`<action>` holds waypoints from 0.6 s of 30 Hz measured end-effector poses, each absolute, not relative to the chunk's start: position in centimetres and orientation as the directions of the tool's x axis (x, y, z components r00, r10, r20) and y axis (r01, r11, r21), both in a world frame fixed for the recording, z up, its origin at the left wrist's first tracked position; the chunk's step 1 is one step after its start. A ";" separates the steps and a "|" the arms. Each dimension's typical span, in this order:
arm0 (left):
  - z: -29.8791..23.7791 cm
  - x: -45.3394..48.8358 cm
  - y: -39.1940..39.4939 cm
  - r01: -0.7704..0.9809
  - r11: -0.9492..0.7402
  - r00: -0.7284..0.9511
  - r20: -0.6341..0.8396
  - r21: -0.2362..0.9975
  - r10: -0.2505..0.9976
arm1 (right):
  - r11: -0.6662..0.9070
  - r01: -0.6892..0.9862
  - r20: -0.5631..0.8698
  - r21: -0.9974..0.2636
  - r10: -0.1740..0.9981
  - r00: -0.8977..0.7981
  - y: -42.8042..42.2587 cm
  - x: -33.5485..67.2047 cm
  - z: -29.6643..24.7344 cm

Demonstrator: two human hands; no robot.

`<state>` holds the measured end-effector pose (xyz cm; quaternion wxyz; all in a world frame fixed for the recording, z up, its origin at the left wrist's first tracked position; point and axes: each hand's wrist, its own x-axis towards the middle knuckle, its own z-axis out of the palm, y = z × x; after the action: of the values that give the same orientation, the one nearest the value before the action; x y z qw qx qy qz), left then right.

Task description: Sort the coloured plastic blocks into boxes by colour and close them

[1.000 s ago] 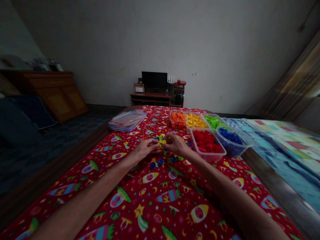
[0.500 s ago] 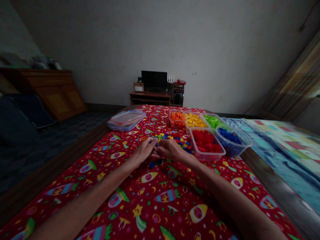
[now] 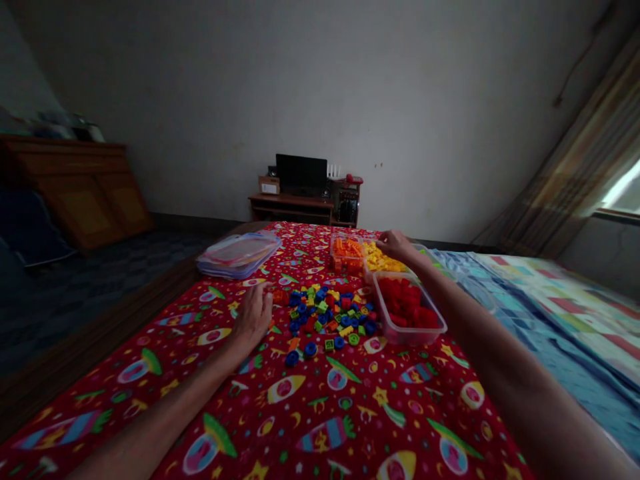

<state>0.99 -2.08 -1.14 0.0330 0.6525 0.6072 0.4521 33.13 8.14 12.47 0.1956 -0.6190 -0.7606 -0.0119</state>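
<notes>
Across a red rocket-print bedspread (image 3: 295, 427), a loose heap of small plastic building bricks (image 3: 325, 320) in blue, green, yellow and orange lies at about 12 o'clock, with round blue ring-shaped pieces along its near edge. The left hand (image 3: 253, 319) sits just beside the heap on its 9 o'clock side, open and wide, fingers spread and pointing forward, with nothing showing in it. The right hand (image 3: 397, 245) reaches out at about 1 o'clock, over a clear plastic tub of yellow bricks (image 3: 383, 261). Its fingers curl narrowly, and whether they hold a piece cannot be told. A clear plastic tub of orange bricks (image 3: 347, 255) touches the yellow tub on its left, and a clear plastic tub of red bricks (image 3: 407, 310) stands nearer, just beside the heap at about 2 o'clock. The right forearm (image 3: 480, 333) passes over whatever lies beyond the red tub, too hidden to tell. At about 11 o'clock, a stack of clear plastic lids (image 3: 237, 257) with lilac edges lies on the bedspread. Far off at 12 o'clock, a low wooden bench (image 3: 290, 203) carries a black monitor (image 3: 301, 175).
</notes>
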 end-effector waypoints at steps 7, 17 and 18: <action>-3.1 0.9 -1.5 0.784 -0.237 -0.087 0.480 0.574 0.873 | 0.135 0.927 0.166 -0.350 0.983 -0.081 11.7 35.1 13.1; -3.5 1.5 0.6 0.732 -0.292 0.019 0.409 0.616 0.912 | 0.548 0.803 0.221 -0.234 0.835 -0.504 3.4 29.1 10.0; -3.2 2.0 0.9 0.721 -0.297 0.028 0.401 0.626 0.916 | 0.572 0.796 0.236 -0.198 0.816 -0.528 2.6 28.1 9.0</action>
<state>2.00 0.88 -3.17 0.1256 0.7060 0.5796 0.3871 28.08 2.63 8.98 0.1526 -0.4614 -0.8733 0.0330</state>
